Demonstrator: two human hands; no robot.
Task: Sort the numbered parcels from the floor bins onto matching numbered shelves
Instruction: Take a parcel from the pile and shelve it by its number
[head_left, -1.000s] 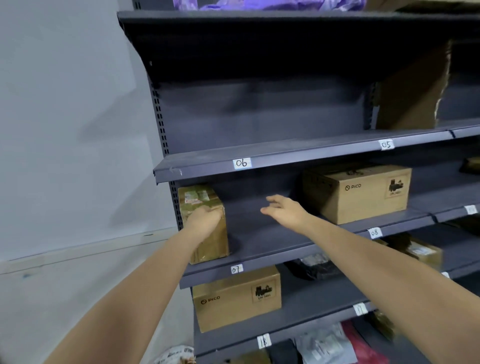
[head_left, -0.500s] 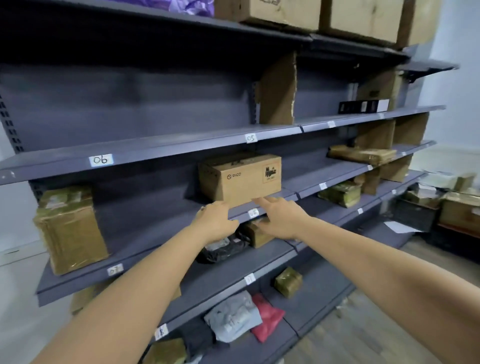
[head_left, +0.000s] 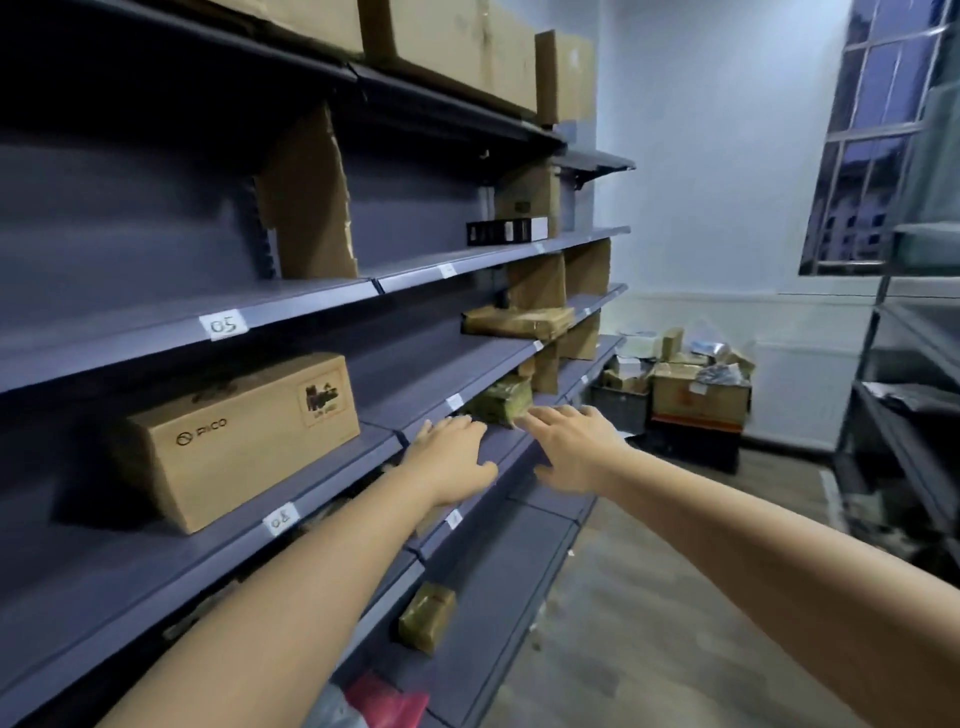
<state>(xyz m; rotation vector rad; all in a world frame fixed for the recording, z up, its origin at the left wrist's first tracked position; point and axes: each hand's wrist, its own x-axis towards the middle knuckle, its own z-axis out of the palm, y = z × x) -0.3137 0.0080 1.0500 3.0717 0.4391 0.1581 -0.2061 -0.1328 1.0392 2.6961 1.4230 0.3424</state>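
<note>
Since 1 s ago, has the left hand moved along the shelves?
Yes: the left hand went right, from the shelf tag 07 to past the white shelf tag 08.

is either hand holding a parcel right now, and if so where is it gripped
Nothing is held. The left hand and the right hand both reach forward with fingers spread, empty, in front of the shelf edge.
</note>
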